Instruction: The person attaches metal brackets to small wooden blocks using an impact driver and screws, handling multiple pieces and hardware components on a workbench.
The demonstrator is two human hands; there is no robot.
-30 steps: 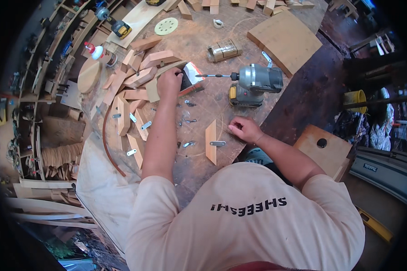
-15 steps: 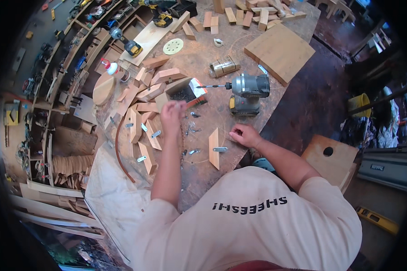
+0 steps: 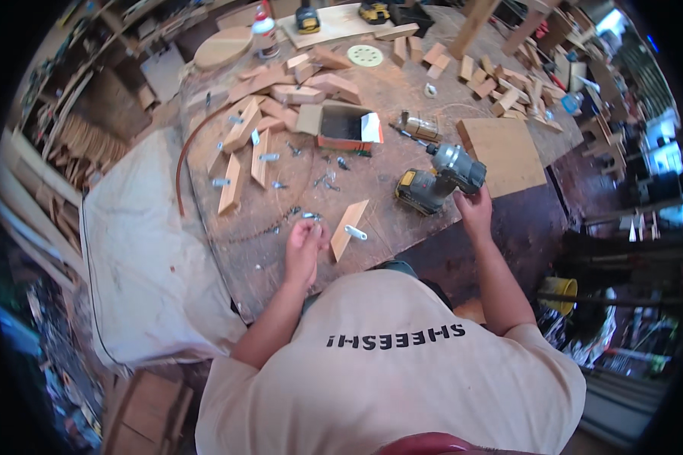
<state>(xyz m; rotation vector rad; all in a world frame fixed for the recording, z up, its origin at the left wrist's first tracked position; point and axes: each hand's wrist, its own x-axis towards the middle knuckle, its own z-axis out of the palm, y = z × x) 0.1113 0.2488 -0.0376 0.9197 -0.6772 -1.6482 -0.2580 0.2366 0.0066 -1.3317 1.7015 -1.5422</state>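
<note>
My right hand (image 3: pixel 474 209) is on a black and grey cordless driver (image 3: pixel 458 168), gripping it from behind. Some of its fingers are hidden by the tool. The driver lies on its side at the table's right edge, its long bit pointing to the far left. My left hand (image 3: pixel 303 246) is pinched closed over the near part of the table; what sits in its fingertips is too small to make out. Just right of it stands an angled wooden block (image 3: pixel 348 231) with a metal plate (image 3: pixel 355 232) on it. Small dark screws (image 3: pixel 328 181) lie beyond.
An open carton (image 3: pixel 343 145) of dark screws stands mid-table. Wooden blocks (image 3: pixel 239 129) with metal plates lie left of it. Farther off are a square wooden panel (image 3: pixel 505 159), a sanding disc (image 3: pixel 365 55), a glue bottle (image 3: pixel 264 34) and a heap of offcuts (image 3: pixel 508 87).
My left hand has come back from the screw carton toward me, fingers now pinched. My right hand has moved from the table edge onto the driver. The view has turned.
</note>
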